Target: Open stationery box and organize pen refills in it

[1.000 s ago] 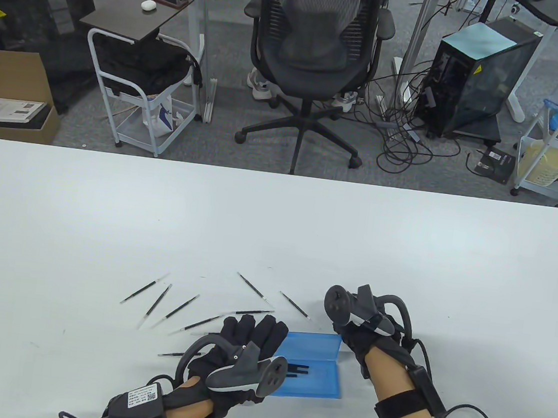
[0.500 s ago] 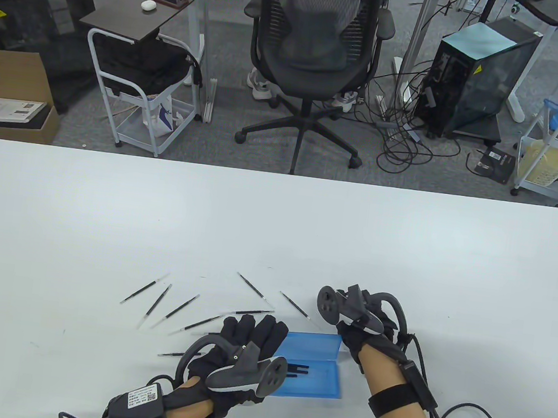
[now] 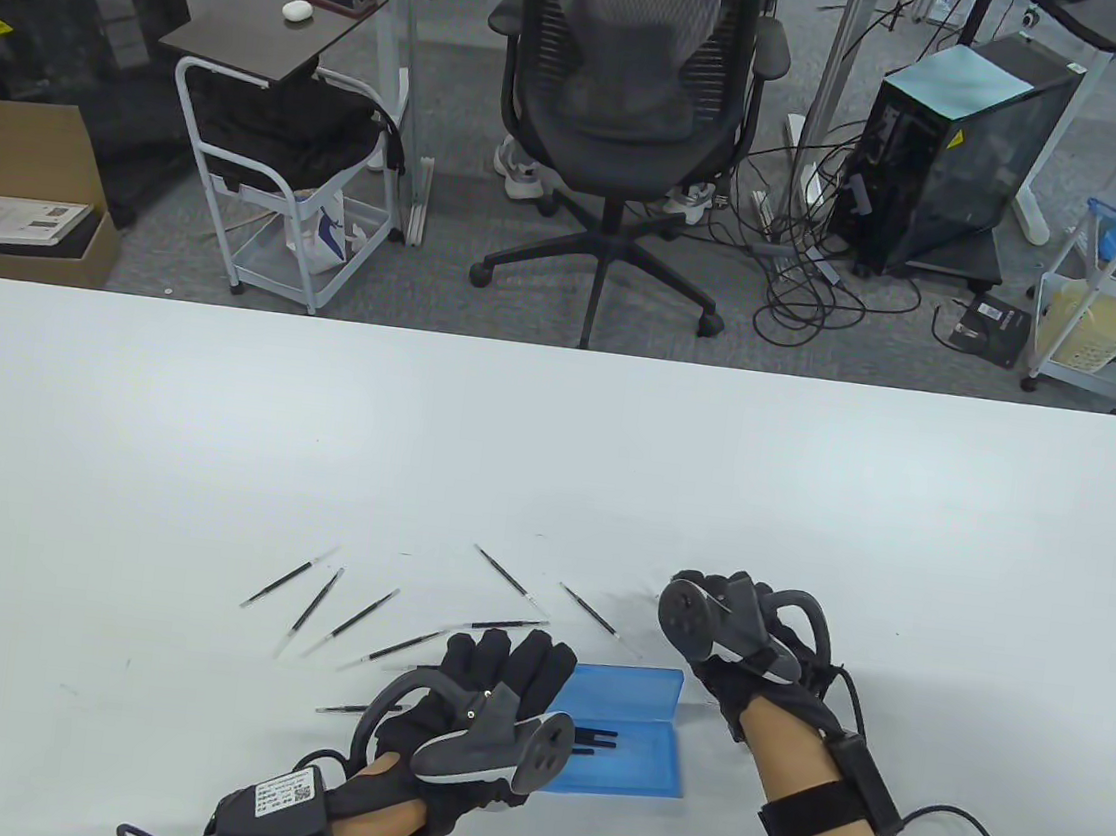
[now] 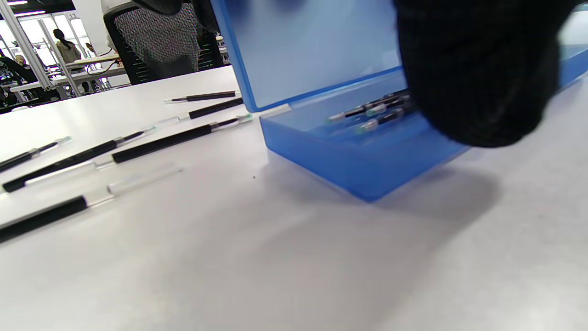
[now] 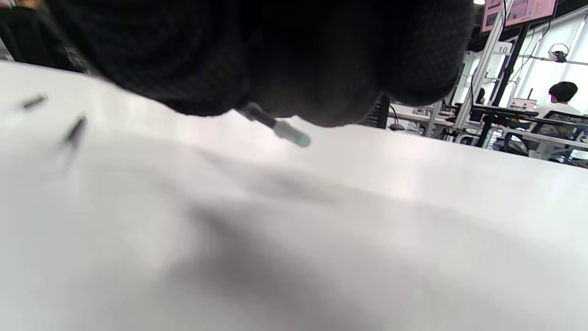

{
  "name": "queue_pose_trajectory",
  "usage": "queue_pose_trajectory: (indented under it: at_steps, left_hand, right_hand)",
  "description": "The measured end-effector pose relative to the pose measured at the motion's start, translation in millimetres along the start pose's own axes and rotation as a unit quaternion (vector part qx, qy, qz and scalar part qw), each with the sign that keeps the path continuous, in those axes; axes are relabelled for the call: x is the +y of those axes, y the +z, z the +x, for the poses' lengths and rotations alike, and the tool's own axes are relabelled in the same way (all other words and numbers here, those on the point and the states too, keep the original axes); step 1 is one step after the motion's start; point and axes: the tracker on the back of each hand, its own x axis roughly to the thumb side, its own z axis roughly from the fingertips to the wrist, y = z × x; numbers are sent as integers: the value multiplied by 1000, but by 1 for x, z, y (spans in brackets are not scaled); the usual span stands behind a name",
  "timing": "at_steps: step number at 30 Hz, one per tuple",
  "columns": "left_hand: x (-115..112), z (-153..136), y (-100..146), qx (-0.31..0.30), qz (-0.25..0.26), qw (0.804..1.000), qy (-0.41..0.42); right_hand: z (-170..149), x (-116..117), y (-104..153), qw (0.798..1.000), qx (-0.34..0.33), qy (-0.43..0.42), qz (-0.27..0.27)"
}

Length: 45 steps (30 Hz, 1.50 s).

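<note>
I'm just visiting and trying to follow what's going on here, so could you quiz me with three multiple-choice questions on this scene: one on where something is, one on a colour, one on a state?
1. Where are the loose pen refills?
A. left of the box
B. on the chair
C. on the floor

2. What colour is the stationery box?
A. red
B. blue
C. green

3. The box lid is:
A. shut
B. taken off
C. raised open

Answers: 1 A, the table view shows them fanned out on the table to the box's left. 2 B, it is translucent blue in both views. 3 C, the left wrist view shows the lid standing up, refills inside.
</note>
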Motion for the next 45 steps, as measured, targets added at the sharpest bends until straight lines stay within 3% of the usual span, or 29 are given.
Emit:
queue_pose_trajectory:
  at_steps: [8, 13, 17, 28, 45]
  left_hand:
    - [0, 0, -1, 0, -1, 1000, 1]
    - [0, 0, -1, 1, 1, 1000, 1]
    - [0, 0, -1, 1, 1, 1000, 2]
    - [0, -1, -1, 1, 2, 1000, 5]
    - [0, -1, -1, 3, 3, 1000, 2]
  right_hand:
    - [15, -41, 53, 992, -97, -30, -68]
    - [39, -42, 87, 984, -164, -15, -74]
    - [52, -33, 101, 979, -194, -8, -60]
    - [90, 10, 103, 969, -238, 62, 5]
    - [91, 3, 99, 974, -225, 33, -5]
